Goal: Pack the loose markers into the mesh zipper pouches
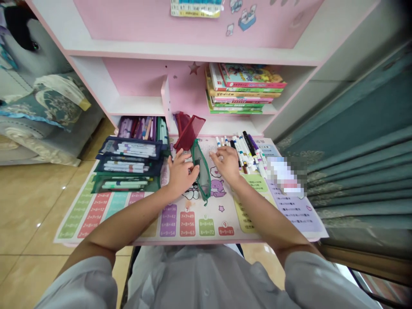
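I've got a green mesh pencil pouch (pixel 201 171) lying on the printed desk mat (pixel 222 219), between both hands. My left hand (pixel 182 171) has its fingers spread, thumb against the pouch's edge, not gripping. My right hand (pixel 223 162) is bunched just beside it; I can't tell if it holds anything. Far off sits one red mesh pouch (pixel 189 131); three filled pen pouches (pixel 128 166) lie left; a pen pile (pixel 247 152) lies right, beside a pixelated blur (pixel 285 176) I can't make out.
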Demonstrator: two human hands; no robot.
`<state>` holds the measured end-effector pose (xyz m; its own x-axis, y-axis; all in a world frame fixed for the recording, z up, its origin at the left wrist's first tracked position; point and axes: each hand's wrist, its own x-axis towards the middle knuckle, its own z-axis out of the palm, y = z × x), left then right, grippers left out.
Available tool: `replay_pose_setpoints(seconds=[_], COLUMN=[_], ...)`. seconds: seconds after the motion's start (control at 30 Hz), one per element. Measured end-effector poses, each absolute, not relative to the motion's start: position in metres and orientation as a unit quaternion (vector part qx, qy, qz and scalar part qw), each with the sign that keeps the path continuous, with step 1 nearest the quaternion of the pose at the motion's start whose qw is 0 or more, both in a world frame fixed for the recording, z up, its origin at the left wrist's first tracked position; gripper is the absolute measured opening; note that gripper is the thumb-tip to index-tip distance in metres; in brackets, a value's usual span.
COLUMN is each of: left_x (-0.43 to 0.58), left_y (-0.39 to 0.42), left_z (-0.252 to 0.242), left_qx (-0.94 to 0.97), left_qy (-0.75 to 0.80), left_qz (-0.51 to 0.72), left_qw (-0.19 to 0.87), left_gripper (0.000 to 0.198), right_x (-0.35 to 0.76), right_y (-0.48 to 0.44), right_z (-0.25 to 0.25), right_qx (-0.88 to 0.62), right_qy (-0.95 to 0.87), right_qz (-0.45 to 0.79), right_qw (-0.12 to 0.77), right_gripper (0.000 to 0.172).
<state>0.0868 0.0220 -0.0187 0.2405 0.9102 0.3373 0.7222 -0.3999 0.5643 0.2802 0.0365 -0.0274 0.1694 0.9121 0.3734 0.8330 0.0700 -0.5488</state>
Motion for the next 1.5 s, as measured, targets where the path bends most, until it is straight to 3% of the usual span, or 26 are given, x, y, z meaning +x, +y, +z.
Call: replay_pose_setpoints(seconds=[0.1, 0.23, 0.43, 0.63, 0.73, 0.83, 0.93, 1.03, 1.5], left_x=[0.089, 0.084, 0.081, 0.082, 0.082, 0.082, 0.082, 0.082, 0.082], left_y=[0.023, 0.022, 0.021, 0.020, 0.020, 0.020, 0.021, 0.021, 0.022], left_z=[-0.026, -0.036, -0.042, -0.046, -0.048, -0.049, -0.049, -0.049, -0.054], left_qx=[0.765, 0.760, 0.760, 0.755, 0.751, 0.745, 0.736, 0.729, 0.721], left_qy=[0.525, 0.526, 0.520, 0.510, 0.506, 0.500, 0.491, 0.490, 0.494], left_qz=[0.340, 0.350, 0.357, 0.375, 0.389, 0.406, 0.428, 0.437, 0.438], left_qw=[0.153, 0.157, 0.155, 0.168, 0.170, 0.176, 0.186, 0.195, 0.211], left_gripper=[0.034, 0.035, 0.035, 0.035, 0.036, 0.036, 0.035, 0.035, 0.033], right_x=[0.294, 0.303, 0.303, 0.302, 0.300, 0.296, 0.287, 0.272, 0.228], right_y=[0.056, 0.075, 0.081, 0.080, 0.078, 0.071, 0.053, 0.028, -0.001], right_z=[-0.034, -0.040, -0.049, -0.050, -0.044, -0.031, -0.010, 0.012, 0.015], right_qx=[-0.739, -0.758, -0.769, -0.763, -0.761, -0.742, -0.673, -0.610, -0.665], right_qy=[-0.614, -0.614, -0.617, -0.631, -0.624, -0.611, -0.633, -0.680, -0.731], right_qz=[-0.029, -0.082, -0.068, -0.048, -0.017, 0.026, 0.039, 0.048, 0.134], right_qw=[0.277, 0.203, 0.153, 0.134, 0.175, 0.274, 0.380, 0.404, 0.076], right_gripper=[0.023, 0.034, 0.042, 0.036, 0.027, 0.018, 0.017, 0.019, 0.029])
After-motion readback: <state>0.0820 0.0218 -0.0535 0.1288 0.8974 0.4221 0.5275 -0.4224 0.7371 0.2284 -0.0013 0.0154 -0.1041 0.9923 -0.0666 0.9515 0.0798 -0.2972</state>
